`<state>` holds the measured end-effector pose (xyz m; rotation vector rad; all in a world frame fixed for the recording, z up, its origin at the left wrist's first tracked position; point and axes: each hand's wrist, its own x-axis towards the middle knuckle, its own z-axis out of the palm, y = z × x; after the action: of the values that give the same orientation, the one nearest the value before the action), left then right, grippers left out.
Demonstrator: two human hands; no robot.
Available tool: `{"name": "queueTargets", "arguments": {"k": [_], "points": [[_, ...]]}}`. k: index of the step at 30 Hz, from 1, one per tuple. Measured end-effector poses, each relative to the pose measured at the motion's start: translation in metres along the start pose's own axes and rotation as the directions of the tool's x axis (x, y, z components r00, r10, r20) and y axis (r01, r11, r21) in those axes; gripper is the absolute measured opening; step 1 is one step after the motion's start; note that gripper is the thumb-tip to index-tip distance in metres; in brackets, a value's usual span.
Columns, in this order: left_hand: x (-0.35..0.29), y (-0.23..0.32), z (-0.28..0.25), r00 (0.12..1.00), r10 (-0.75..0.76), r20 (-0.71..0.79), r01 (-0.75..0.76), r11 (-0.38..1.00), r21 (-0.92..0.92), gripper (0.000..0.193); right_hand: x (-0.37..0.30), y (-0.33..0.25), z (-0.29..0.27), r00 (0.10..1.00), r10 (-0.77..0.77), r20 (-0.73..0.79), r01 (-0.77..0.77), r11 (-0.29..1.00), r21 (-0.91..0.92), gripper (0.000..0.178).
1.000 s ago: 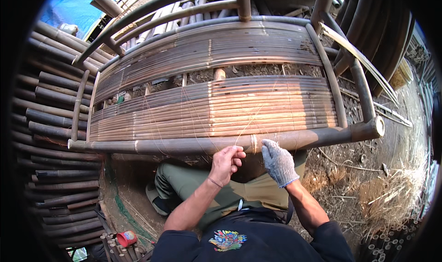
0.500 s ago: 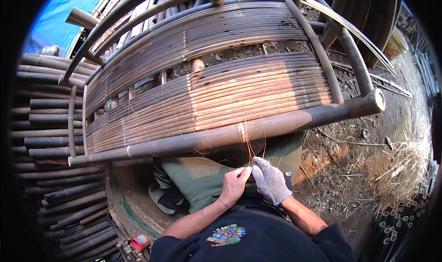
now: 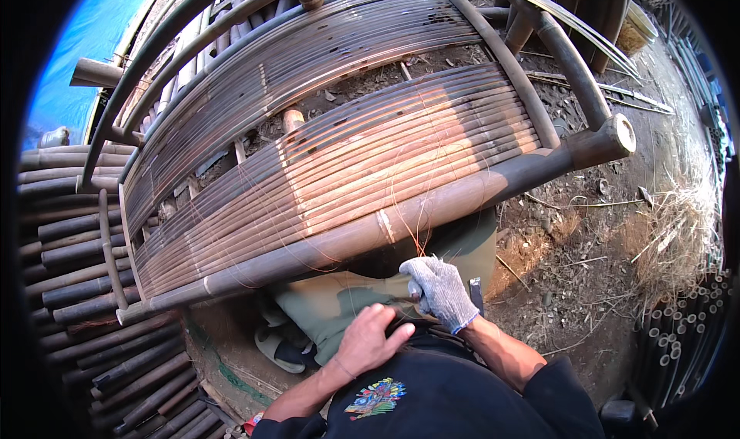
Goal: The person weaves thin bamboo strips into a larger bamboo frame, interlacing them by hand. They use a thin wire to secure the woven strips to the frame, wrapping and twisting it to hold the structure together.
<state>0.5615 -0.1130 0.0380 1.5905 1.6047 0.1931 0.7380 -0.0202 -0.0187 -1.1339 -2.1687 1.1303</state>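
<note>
Across my knees lies a bamboo bench point(image 3: 370, 165) with a slatted seat of thin bamboo strips and a thick front pole point(image 3: 324, 248). Thin copper-coloured wires point(image 3: 418, 235) loop over the slats and pass over the front pole, drawing together at my gloved right hand point(image 3: 439, 289). That hand is closed on the wires, just on my side of the pole. My bare left hand point(image 3: 371, 339) rests low by my lap, apart from the other, its fingers extended and the thumb spread. I see nothing in it.
Dark bamboo poles point(image 3: 85, 265) are stacked at the left, near a blue tarp point(image 3: 73, 77). On the right, the dirt ground holds straw point(image 3: 678, 235) and a bundle of thin poles point(image 3: 667, 343). Long split strips point(image 3: 582, 34) lean by the bench's far right corner.
My left hand has come away from the right hand and moved down toward my lap, its fingers spreading. The gloved right hand has turned and keeps the wires. My view has shifted slightly.
</note>
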Motion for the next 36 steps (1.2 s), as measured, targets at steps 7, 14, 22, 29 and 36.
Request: {"name": "queueTargets", "arguments": {"k": [7, 14, 22, 29, 36], "points": [[0.106, -0.017, -0.018, 0.918, -0.281, -0.279, 0.054, 0.786, -0.616, 0.043, -0.047, -0.021, -0.015, 0.989, -0.024, 0.146, 0.015, 0.998, 0.065, 0.034], [0.189, 0.028, -0.04, 0.911, -0.134, -0.391, 0.112, 0.991, -0.078, 0.032, -0.075, -0.023, -0.022, 0.991, -0.03, 0.133, 0.023, 0.998, 0.052, 0.031], [0.207, 0.029, -0.037, 0.934, -0.164, -0.318, 0.172, 0.985, -0.004, 0.026, -0.084, -0.018, -0.021, 0.985, 0.092, 0.145, -0.115, 0.98, 0.16, 0.02], [0.204, 0.011, -0.035, 0.941, -0.146, -0.305, 0.14, 0.989, -0.042, 0.021, -0.079, -0.021, -0.029, 0.956, 0.189, 0.224, -0.243, 0.938, 0.248, 0.022], [0.176, 0.017, -0.034, 0.898, -0.204, -0.389, 0.13, 0.97, -0.207, 0.026, -0.086, -0.015, -0.028, 0.947, 0.206, 0.246, -0.265, 0.935, 0.236, 0.023]]}}
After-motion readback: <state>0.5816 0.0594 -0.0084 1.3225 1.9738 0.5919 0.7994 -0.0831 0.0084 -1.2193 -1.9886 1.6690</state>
